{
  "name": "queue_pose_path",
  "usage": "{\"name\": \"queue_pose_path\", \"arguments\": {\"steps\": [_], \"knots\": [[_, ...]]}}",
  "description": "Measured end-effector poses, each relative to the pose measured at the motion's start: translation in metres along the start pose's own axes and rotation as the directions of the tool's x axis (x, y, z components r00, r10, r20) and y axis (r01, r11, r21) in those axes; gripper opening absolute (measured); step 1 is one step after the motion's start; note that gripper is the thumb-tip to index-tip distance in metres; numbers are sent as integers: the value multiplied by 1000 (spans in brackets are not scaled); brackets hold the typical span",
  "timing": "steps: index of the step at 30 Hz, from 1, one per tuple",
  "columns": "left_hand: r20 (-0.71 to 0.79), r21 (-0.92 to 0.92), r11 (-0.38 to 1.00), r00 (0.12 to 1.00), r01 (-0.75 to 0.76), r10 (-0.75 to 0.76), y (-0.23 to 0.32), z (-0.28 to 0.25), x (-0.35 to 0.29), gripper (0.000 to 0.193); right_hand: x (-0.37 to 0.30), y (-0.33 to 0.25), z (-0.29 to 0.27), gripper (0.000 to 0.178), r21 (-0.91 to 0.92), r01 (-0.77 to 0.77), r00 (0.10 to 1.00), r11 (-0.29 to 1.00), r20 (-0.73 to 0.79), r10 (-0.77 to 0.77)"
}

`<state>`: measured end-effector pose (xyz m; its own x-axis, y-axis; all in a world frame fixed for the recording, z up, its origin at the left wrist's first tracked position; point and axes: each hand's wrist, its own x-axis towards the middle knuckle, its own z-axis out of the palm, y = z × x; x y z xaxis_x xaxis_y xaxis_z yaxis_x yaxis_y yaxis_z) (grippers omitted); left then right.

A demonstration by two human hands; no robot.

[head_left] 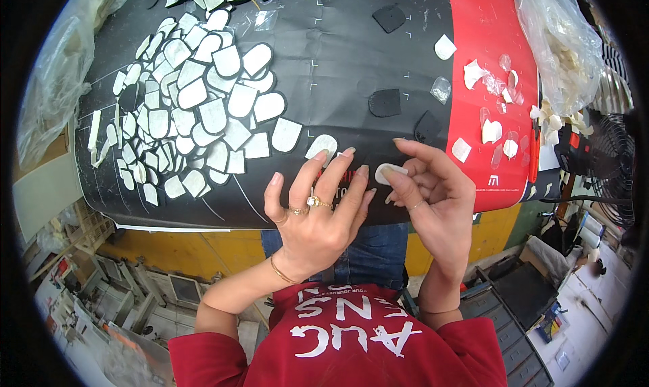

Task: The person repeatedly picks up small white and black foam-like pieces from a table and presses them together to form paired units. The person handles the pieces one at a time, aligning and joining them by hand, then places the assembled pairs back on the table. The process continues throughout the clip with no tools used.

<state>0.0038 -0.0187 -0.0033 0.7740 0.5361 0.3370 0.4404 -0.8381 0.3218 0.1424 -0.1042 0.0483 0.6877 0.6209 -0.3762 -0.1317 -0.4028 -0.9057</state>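
Between the thumb and fingers of my right hand (433, 191) is a small white patch with a rounded edge (384, 175), held just above the black mat. My left hand (318, 208) is spread, palm down, beside it. The left fingertips lie at the lower edge of another white rounded patch (323, 146); I cannot tell whether they press on it. Left of my hands spreads a large loose heap of white patches with dark edges (213, 115), straight on one side and rounded on the other.
Black patches (385, 103) lie beyond my right hand on the black mat (351, 69). On the red strip (487, 8) are white backing scraps (491, 131) and clear plastic bits. Clear plastic bags (561, 42) hang over both sides. A fan (612, 164) stands at the right.
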Motion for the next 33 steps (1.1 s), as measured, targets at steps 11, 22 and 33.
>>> {"name": "queue_pose_path", "arguments": {"steps": [11,22,33], "knots": [[32,-107,990,996,88,-86,1,2,-5,26,15,-2,2,14,-262,-63,996,963,47,78],[40,-112,990,996,83,-79,0,3,-7,28,17,-3,5,11,-320,-40,998,947,31,53],[20,-105,991,997,81,-80,0,4,-7,28,16,3,11,11,-316,58,997,947,-28,-70]]}}
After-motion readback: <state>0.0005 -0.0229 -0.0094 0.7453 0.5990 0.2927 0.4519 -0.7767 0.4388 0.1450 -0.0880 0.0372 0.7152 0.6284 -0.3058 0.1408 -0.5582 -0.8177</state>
